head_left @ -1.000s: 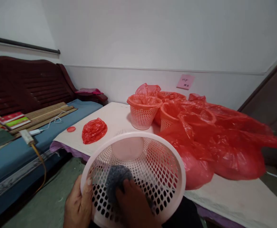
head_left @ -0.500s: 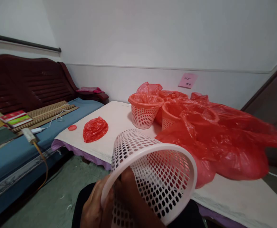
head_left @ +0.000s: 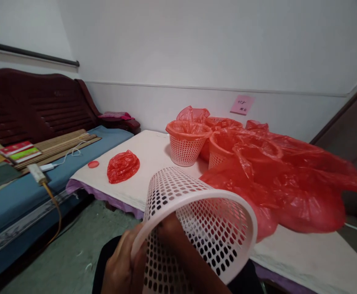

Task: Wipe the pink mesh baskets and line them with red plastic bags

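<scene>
A white perforated plastic wastebasket (head_left: 178,188) lies tilted over my lap, its open mouth facing me and to the right. My left hand (head_left: 121,261) is closed around the left side of its rim. Reaching through the mouth, my right hand (head_left: 170,228) is inside against the left inner wall; its fingers are in shadow and partly hidden by the rim. Beyond it on the white-covered table (head_left: 154,143) stands another white wastebasket (head_left: 186,151) lined with a red plastic bag (head_left: 188,130). A crumpled red plastic bag (head_left: 123,166) lies to the left.
Several bag-lined baskets and a heap of red plastic bags (head_left: 307,183) cover the table's right side. A small red disc (head_left: 93,164) lies near its left edge. A wooden bench (head_left: 37,106) with a blue pad and a power strip (head_left: 37,174) stands at left.
The basket in my hands has shifted slightly right. My right hand and forearm have moved a little to the right inside it. My left hand keeps its hold on the rim.
</scene>
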`<state>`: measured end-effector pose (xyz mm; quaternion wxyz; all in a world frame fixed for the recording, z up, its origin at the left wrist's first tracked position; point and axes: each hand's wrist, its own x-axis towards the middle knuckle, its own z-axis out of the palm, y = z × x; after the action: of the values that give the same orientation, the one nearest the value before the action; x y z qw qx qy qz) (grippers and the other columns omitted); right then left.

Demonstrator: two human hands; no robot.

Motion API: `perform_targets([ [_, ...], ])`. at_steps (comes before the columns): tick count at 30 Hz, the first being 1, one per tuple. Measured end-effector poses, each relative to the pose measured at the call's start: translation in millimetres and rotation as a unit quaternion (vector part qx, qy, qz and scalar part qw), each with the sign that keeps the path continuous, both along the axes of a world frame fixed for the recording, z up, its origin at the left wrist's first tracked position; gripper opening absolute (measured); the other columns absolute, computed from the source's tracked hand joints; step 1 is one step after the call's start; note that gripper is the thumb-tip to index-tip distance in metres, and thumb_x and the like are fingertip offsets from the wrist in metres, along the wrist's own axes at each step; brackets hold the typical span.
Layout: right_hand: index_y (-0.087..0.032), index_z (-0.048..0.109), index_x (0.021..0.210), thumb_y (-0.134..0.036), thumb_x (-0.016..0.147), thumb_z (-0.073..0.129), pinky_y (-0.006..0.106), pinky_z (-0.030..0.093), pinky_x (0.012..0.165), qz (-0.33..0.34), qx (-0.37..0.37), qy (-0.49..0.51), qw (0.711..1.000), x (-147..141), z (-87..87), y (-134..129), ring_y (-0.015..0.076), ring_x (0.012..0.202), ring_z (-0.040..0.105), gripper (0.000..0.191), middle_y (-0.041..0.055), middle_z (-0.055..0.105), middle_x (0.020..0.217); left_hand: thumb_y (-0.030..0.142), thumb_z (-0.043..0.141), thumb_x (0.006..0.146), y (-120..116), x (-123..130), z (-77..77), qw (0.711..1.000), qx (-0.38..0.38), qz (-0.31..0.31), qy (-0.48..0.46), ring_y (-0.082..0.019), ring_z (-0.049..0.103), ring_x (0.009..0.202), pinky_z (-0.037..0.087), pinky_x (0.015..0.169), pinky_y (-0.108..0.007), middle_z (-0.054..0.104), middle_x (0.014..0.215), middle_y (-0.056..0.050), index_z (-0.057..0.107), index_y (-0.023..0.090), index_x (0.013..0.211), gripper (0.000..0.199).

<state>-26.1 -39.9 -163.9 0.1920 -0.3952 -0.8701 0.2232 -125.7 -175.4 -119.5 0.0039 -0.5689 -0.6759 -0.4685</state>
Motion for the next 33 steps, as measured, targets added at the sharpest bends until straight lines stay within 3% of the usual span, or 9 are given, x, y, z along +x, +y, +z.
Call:
perform_targets([
  [3,-0.022,0.063,0.108,-0.017,0.081,0.058,0.035,0.048,0.078,0.006,0.020,-0.093,0.995,13,0.8,-13,0.0227,0.094,0.060,0.028,0.0096,0.063,0.107,0.031,0.042,0.095,3,-8,5.9,1.000,-0.006,-0.005,0.019,-0.014,0.065,0.095,0.051,0.083,-0.022,0.068,0.107,0.000,0.053,0.030,0.120,0.028],
  [7,-0.015,0.068,0.088,-0.009,0.083,0.047,0.042,0.048,0.073,-0.023,0.055,-0.195,0.979,38,9.3,-24,0.0305,0.091,0.061,0.023,0.0161,0.065,0.096,0.030,0.041,0.095,6,-12,9.7,1.000,-0.020,-0.002,0.012,-0.013,0.062,0.103,0.048,0.088,-0.023,0.066,0.113,0.002,0.052,0.033,0.122,0.029],
  [9,-0.016,0.068,0.086,-0.011,0.083,0.050,0.042,0.049,0.072,-0.020,0.061,-0.209,0.976,46,9.1,-36,0.0304,0.091,0.062,0.020,0.0145,0.066,0.095,0.032,0.041,0.095,8,-13,11.0,1.000,-0.023,0.000,0.011,-0.013,0.062,0.101,0.048,0.087,-0.023,0.065,0.112,0.002,0.052,0.033,0.122,0.029],
  [11,-0.022,0.068,0.086,-0.019,0.082,0.056,0.036,0.050,0.067,0.013,0.090,-0.195,0.977,50,1.9,-53,0.0264,0.084,0.063,0.012,0.0089,0.067,0.094,0.034,0.041,0.095,11,-15,13.2,1.000,-0.028,0.004,0.006,-0.014,0.062,0.097,0.048,0.083,-0.025,0.066,0.108,0.001,0.054,0.031,0.118,0.027],
  [14,-0.026,0.067,0.084,-0.029,0.081,0.061,0.030,0.045,0.053,0.029,0.211,-0.136,0.968,60,-14.6,-76,0.0213,0.069,0.062,0.007,0.0037,0.066,0.081,0.038,0.040,0.095,16,-20,18.9,0.999,-0.028,0.020,-0.001,-0.016,0.063,0.090,0.049,0.077,-0.027,0.067,0.101,-0.001,0.058,0.027,0.110,0.026],
  [19,-0.021,0.066,0.074,-0.029,0.071,0.069,0.034,0.046,0.057,0.008,0.337,-0.139,0.931,95,-19.7,-74,0.0239,0.069,0.059,0.009,0.0062,0.064,0.073,0.042,0.039,0.094,25,-32,28.4,0.999,-0.025,0.016,0.017,-0.019,0.064,0.090,0.049,0.078,-0.032,0.069,0.103,-0.004,0.060,0.023,0.110,0.032],
  [22,-0.021,0.067,0.079,-0.029,0.077,0.065,0.036,0.046,0.063,0.005,0.374,-0.133,0.918,106,-20.7,-70,0.0235,0.074,0.058,0.009,0.0078,0.066,0.080,0.045,0.038,0.093,33,-38,33.1,0.999,-0.025,0.024,0.015,-0.021,0.065,0.094,0.048,0.080,-0.033,0.069,0.104,-0.006,0.059,0.022,0.113,0.037],
  [26,-0.024,0.066,0.092,-0.034,0.085,0.056,0.040,0.046,0.075,0.003,0.430,-0.091,0.898,100,-29.6,-72,0.0253,0.085,0.059,0.016,0.0084,0.069,0.094,0.047,0.039,0.093,44,-42,42.1,0.999,-0.034,0.002,0.010,-0.021,0.064,0.094,0.046,0.082,-0.032,0.069,0.105,-0.005,0.059,0.022,0.113,0.037],
  [33,-0.023,0.063,0.093,-0.023,0.077,0.063,0.037,0.050,0.064,-0.007,0.435,-0.072,0.898,94,-17.7,-64,0.0235,0.072,0.060,0.016,0.0071,0.069,0.087,0.051,0.039,0.092,57,-44,55.6,0.997,-0.068,-0.020,-0.044,-0.022,0.061,0.098,0.044,0.085,-0.034,0.067,0.106,-0.006,0.060,0.021,0.108,0.039],
])
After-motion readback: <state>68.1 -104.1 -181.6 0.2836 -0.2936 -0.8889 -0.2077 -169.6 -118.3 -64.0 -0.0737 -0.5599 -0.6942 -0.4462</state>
